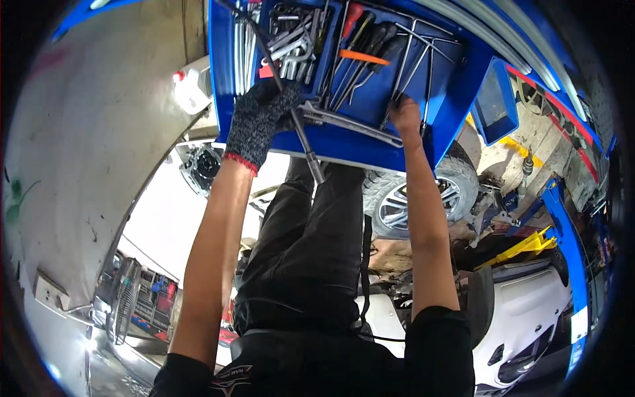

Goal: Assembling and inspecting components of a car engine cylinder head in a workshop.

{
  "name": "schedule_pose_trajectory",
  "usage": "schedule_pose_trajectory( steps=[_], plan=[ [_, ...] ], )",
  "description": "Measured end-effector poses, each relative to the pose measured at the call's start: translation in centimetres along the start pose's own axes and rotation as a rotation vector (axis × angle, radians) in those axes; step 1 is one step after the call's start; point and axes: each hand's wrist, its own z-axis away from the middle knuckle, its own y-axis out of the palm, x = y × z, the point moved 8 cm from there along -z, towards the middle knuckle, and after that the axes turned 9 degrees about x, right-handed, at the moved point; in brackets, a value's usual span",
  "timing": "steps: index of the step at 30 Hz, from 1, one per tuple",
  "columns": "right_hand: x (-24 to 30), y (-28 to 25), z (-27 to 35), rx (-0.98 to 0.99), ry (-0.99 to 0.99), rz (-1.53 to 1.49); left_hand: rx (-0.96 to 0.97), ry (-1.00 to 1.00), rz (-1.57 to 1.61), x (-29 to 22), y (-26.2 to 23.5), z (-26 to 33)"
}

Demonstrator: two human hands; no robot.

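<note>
left hand [261,109]: grey-black knit glove [248,127], red cuff [241,163] | shirt [311,364]: black, short sleeves [440,344], red-and-white emblem [233,378] | trousers [297,264]: black

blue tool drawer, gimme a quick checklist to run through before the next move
1. Drawer open with tools in view: ok.
2. Left hand gloved: ok, dark knit glove with a red cuff.
3. Right hand gloved: not ok, it looks bare.
4. Long socket-ended bar fully inside the drawer: not ok, its socket end sticks out past the front edge.
5. Left hand's grip on that bar: cannot tell, the bar crosses the glove but the finger closure is unclear.
6. T-handle wrenches free in the right hand's fingers: cannot tell, the fingertips are among the shafts and partly hidden.
</note>
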Motion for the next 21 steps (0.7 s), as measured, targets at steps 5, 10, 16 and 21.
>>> schedule_pose_trajectory(
  steps=[5, 10, 16, 21],
  plan=[
    [-0.5, 0.9, -0.2, -0.014, 0.003, -0.058, 0.033, -0.039, 0.125, 2.4, 0.1, 1.1],
    [-0.5, -0.4, 1.8, -0.047, 0.010, -0.105, 0.044, -0.167, 0.346, 5.4, -0.1, 6.0],
    [5.5, -2.0, 8.7, 0.146, -0.241, 0.001, 0.272, -0.046, 0.841, 9.4, -8.1, 12.3],
    [5.6, -1.8, 12.5, 0.420, -0.159, 0.141, -0.041, -0.162, 0.519, 13.0, -16.8, 17.2]
  ],
)
